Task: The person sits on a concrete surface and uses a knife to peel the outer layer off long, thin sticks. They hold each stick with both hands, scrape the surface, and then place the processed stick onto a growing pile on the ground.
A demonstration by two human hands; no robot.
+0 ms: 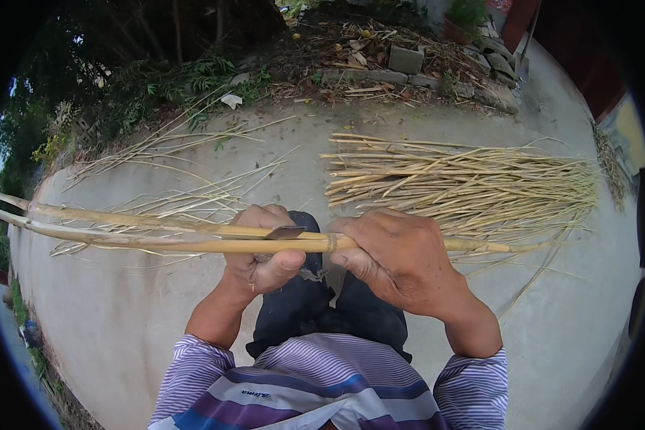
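Note:
A long yellow bamboo stick [158,240] lies across my lap, split into two strips toward its left end. My left hand [261,258] grips it from below with the thumb against it. A dark knife blade [285,232] is wedged into the stick just above that thumb. My right hand [398,258] closes over the stick to the right of the blade. Which hand holds the knife handle is hidden.
A bundle of thin pale bamboo strips [466,183] lies on the concrete ground [122,322] ahead to the right. Looser strips [186,201] are scattered to the left. Soil, stones and plants [380,57] border the far edge. My dark trousers and striped shirt fill the bottom.

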